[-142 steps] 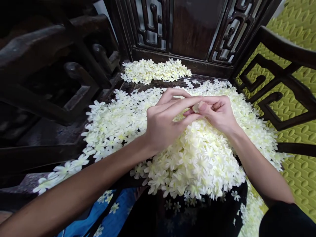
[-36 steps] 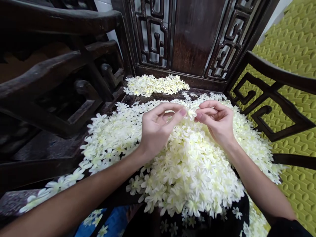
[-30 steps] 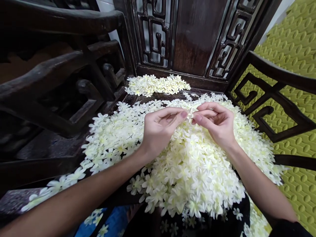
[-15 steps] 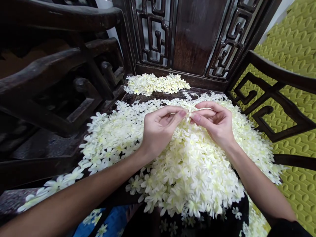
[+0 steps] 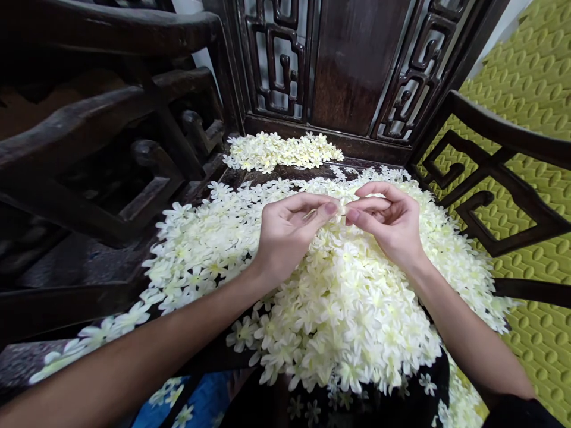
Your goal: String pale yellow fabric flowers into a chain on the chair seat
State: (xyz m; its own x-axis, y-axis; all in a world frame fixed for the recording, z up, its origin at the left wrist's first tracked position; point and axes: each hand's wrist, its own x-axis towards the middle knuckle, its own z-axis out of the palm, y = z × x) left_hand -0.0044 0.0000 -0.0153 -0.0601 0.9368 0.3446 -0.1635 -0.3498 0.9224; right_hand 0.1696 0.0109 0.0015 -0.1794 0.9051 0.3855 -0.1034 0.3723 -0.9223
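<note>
A big heap of small cream-white fabric flowers covers the seat of a dark carved wooden chair. Above the heap, my left hand and my right hand meet fingertip to fingertip. Both pinch one small white flower between thumb and fingers. The flower is mostly hidden by the fingertips. Both forearms reach in from the bottom of the view over the heap.
A smaller, separate pile of the same flowers lies at the back of the seat against the backrest. Dark wooden armrests stand on both sides. A green textured mat lies to the right. Blue flowered cloth shows at the bottom.
Over the last second the hands have drawn slightly closer and lower, still pinching the one flower between them. The view has barely shifted.
</note>
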